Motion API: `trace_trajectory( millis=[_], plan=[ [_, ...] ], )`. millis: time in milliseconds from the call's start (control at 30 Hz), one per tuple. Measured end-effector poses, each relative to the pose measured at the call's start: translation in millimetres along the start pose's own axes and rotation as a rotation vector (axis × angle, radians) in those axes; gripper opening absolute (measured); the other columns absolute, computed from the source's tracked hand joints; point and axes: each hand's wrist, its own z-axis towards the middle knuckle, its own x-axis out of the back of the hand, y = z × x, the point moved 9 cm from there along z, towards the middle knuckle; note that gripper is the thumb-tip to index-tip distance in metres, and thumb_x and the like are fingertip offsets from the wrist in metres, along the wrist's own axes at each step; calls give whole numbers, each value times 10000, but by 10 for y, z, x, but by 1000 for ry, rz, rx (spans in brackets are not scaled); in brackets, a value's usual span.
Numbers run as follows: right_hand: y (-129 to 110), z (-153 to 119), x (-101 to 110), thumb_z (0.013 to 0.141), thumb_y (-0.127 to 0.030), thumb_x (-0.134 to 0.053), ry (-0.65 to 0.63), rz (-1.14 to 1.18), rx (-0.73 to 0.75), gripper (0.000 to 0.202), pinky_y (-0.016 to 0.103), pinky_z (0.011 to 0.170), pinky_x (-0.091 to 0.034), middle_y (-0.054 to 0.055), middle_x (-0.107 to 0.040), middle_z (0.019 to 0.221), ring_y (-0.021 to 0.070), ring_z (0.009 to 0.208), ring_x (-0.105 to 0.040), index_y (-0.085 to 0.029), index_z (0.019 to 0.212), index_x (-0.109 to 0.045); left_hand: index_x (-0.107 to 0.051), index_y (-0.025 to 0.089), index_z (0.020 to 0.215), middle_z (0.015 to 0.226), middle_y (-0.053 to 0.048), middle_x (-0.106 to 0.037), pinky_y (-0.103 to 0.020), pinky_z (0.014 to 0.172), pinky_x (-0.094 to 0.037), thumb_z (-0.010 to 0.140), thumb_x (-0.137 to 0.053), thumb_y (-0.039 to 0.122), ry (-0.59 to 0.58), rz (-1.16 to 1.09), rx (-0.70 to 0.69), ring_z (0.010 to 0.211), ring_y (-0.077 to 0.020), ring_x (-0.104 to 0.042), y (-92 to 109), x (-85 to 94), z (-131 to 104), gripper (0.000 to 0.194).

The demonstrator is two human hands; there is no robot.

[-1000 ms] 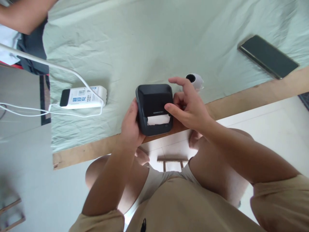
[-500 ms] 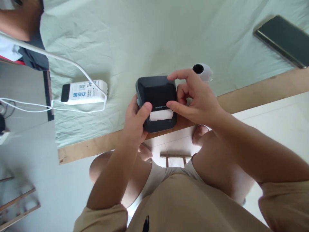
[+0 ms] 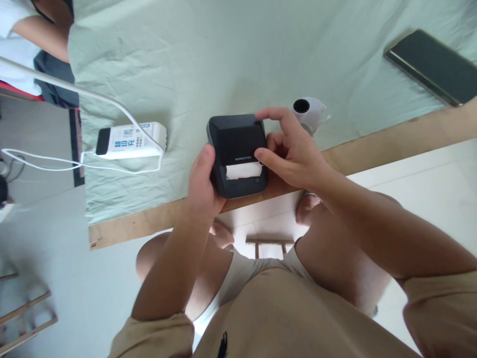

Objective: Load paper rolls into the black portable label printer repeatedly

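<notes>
at the far left of my head view i see another person's bent arm (image 3: 46, 37) coming out of a white sleeve (image 3: 18, 17), beside the corner of the tabletop. below it, down on the floor, stands a wooden frame (image 3: 28, 318), blurred and cut off by my picture's edge. a thick white cable (image 3: 93, 97) curves in from the left and reaches a white box (image 3: 132, 140) with one black end and blue printing, which lies on the pale green cloth (image 3: 179, 64) covering the tabletop (image 3: 137, 227); a thin white cord (image 3: 48, 160) loops about the same box. near the middle i have the black printer (image 3: 238, 134) over the bare wooden front edge, though i can't tell from here whether it rests there or is lifted. my left hand (image 3: 203, 184) holds it by its left side, thumb along the flank and the other fingers mostly hidden. a torn-edged strip of white paper (image 3: 244, 171) sits in the printer's front slot. my right hand (image 3: 292, 149) has thumb and forefinger spread wide on the printer's right part, forefinger at the top corner, thumb by the slot; i can't tell if it grips. just beyond that hand lies a white roll (image 3: 315, 110) with a dark round end, and well apart at far right, a dark phone (image 3: 436, 67).
</notes>
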Motion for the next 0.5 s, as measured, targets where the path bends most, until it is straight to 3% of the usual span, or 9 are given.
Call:
trace_trajectory(
  millis=[100, 200, 367, 500],
  plan=[
    [-41, -7, 14, 899, -283, -655, -32, -9, 24, 545, 288, 569, -381, -122, -497, 620, 101, 555, -506, -226, 1378, -401, -719, 202, 940, 965, 4, -802, -408, 987, -618, 978, -591, 560, 109, -60, 68, 1283, -297, -674, -86, 90, 43, 382],
    [-107, -9, 37, 836, -247, -685, -77, -45, 1, 601, 290, 552, -379, -118, -533, 633, 104, 553, -511, -209, 1371, -415, -722, 188, 885, 860, -15, -790, -395, 1031, -612, 980, -616, 508, 169, -125, 25, 1188, -269, -730, -79, 126, 44, 349],
    [-179, 1, 71, 807, -249, -706, -147, -121, -74, 631, 314, 543, -385, -114, -521, 586, 128, 534, -515, -204, 1379, -443, -747, 184, 879, 857, -21, -792, -373, 1060, -593, 1007, -576, 501, 120, -131, -29, 1129, -242, -755, -44, 78, 29, 381],
    [-144, 11, 74, 795, -208, -748, -163, -100, -125, 673, 318, 553, -412, -106, -533, 593, 136, 559, -549, -234, 1395, -443, -773, 189, 868, 822, -5, -789, -338, 987, -624, 1011, -588, 413, 56, -130, -60, 994, -209, -784, 7, 24, 24, 324]
  ],
)
